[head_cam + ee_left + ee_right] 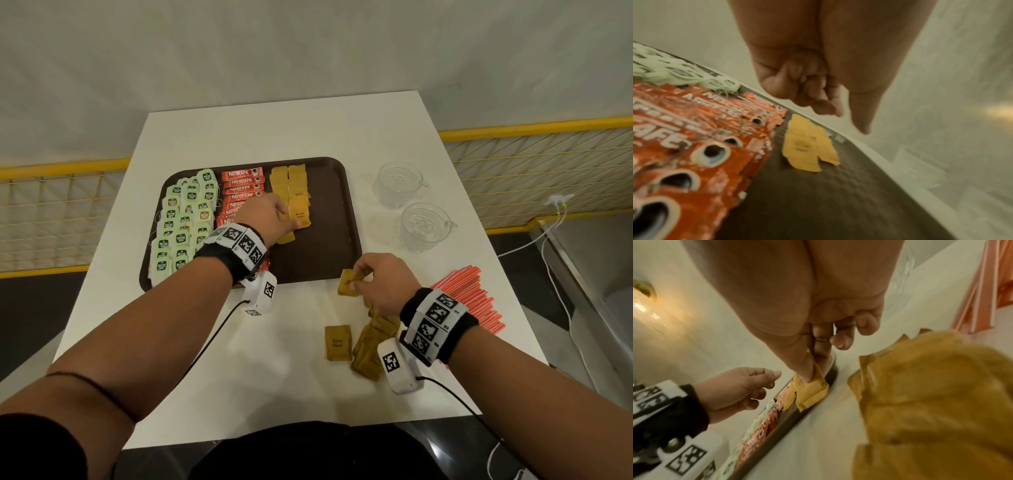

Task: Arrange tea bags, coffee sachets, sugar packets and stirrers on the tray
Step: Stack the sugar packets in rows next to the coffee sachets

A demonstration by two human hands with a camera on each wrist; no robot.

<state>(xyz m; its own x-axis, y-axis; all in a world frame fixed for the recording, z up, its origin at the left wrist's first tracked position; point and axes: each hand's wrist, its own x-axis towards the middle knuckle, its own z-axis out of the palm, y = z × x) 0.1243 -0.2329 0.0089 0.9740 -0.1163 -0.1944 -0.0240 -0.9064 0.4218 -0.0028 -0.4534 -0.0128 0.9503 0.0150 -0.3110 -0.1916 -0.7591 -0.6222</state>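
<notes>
The sugar packets [297,197] are brownish-yellow paper squares, and those already on the tray [329,246] sit in two overlapping columns toward its far middle, right of the coffee sachets [241,186]. The print on them is mostly too small to read, and the near end of the left column is covered by the left hand [265,214]. That hand hovers over the packets with thumb and forefinger extended and the other fingers curled in; the left wrist view is blurry, but nothing is caught in the fingers, so it reads as loose and empty.

The right hand [378,279] is just off the tray's near right corner, over the counter [274,377], pinching a couple of packets [347,282] between thumb and fingers. How many exactly can't be made out. Below it more loose sugar packets [368,349] lie in a messy heap on the counter, partly hidden under the wrist band and camera, with one single packet [338,343] lying flat to their left.

The coffee sachets are red Nescafe sticks stacked in a column, the near ones hidden by the left wrist. The tea bags [181,222] are pale green tags on white bags filling the tray's left side.

Red stirrers [469,294] lie in a bundle on the counter to the right, partly cut off by the right forearm. Two clear glass cups [411,205] stand beyond them, well apart from the tray.
</notes>
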